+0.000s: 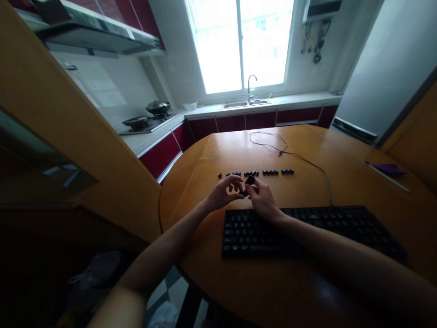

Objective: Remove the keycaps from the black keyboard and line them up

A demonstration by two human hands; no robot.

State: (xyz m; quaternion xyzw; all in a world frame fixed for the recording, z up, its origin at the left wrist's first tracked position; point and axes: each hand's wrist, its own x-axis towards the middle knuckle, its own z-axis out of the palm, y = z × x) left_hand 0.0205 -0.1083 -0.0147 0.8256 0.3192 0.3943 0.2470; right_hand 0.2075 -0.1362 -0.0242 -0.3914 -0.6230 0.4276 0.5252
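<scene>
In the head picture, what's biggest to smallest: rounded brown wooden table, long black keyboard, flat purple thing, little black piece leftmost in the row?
1. Brown wooden table
2. Long black keyboard
3. Flat purple thing
4. Leftmost black piece

Keyboard [241, 233] on the worktop [191, 182], near side | keycaps [270, 172] in a row behind it | cable [280, 153] looped farther back | sink [235, 105] beyond, under the window [218, 45] | hob [154, 123] to its left

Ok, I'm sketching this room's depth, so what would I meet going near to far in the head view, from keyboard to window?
Keyboard → row of small black pieces → cable plug → sink → window.
</scene>
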